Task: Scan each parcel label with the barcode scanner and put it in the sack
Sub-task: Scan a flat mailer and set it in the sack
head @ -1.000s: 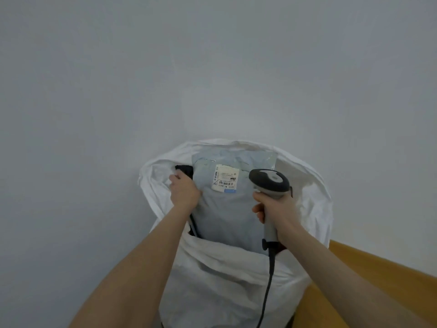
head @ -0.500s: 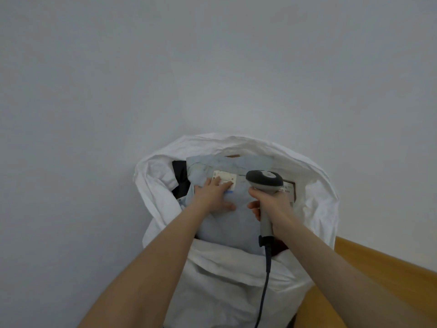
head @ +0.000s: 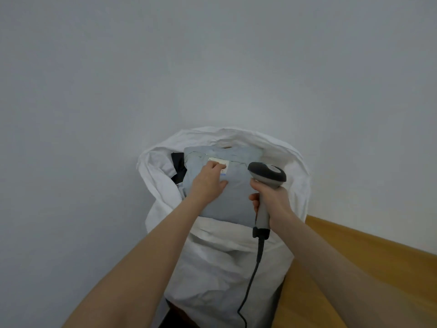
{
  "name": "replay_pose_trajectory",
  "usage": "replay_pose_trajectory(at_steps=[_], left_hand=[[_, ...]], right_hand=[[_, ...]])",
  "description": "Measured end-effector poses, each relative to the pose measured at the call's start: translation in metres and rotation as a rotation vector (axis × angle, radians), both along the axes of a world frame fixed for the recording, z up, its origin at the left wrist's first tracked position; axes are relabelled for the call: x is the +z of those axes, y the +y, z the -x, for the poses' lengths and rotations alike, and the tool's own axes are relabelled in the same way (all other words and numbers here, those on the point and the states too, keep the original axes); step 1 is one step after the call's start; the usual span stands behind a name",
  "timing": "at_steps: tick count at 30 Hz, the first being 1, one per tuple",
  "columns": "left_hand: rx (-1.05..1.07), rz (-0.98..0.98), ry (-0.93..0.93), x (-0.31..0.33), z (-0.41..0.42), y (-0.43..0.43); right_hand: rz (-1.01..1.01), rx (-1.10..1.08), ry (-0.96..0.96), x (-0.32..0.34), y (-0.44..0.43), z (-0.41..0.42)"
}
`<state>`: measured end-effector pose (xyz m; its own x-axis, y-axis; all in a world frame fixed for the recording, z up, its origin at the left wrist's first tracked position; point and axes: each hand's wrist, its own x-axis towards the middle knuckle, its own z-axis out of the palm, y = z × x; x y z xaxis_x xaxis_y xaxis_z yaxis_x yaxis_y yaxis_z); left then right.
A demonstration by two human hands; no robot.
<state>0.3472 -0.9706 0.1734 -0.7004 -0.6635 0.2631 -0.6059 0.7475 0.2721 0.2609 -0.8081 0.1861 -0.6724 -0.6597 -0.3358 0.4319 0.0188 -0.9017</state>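
Most of the view is taken up by a plain grey-white wall point(head: 212, 67), and an ochre wooden surface point(head: 369, 261) is seen at the lower right. Against the wall a white woven sack point(head: 212, 261) is stood with its mouth spread wide to take parcels from above. A pale blue-grey plastic mailer parcel point(head: 227, 200) is lodged in that mouth, its lower edge tucked behind the near rim and its white paper label point(head: 218, 160) turned upward. The left hand point(head: 208, 183) is laid on the parcel with fingers point(head: 212, 166) fairly straight, their tips over the label; nothing is gripped, and a downward push into the sack is judged to be the purpose. A grey handheld barcode scanner point(head: 267, 174) is gripped by the right hand point(head: 274, 202), fingers wrapped round its handle, its head held just beside the parcel, out of the way of the push. A black cable point(head: 256, 263) is trailed down the front of the sack
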Motion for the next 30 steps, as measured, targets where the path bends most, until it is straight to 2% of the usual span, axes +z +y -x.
replay_pose_trajectory(at_steps=[5,7,9,16,25,30], left_hand=[[-0.213,0.127,0.260,0.012,0.045,0.061],[-0.301,0.115,0.267,0.013,0.067,0.096],[-0.372,0.059,0.210,0.003,0.083,0.136],[-0.628,-0.100,-0.181,-0.051,0.138,0.262],[-0.831,-0.084,-0.339,-0.087,0.199,0.443],[-0.845,-0.064,-0.403,-0.102,0.245,0.557]], right_hand=[[0.027,-0.171,-0.008,-0.005,0.074,0.010],[0.003,-0.260,-0.019,-0.014,0.106,0.012],[-0.048,-0.346,-0.035,-0.027,0.140,0.012],[-0.129,-0.623,-0.147,-0.058,0.282,0.016],[-0.150,-0.855,-0.238,-0.088,0.463,0.046],[-0.111,-0.939,-0.264,-0.103,0.570,0.080]])
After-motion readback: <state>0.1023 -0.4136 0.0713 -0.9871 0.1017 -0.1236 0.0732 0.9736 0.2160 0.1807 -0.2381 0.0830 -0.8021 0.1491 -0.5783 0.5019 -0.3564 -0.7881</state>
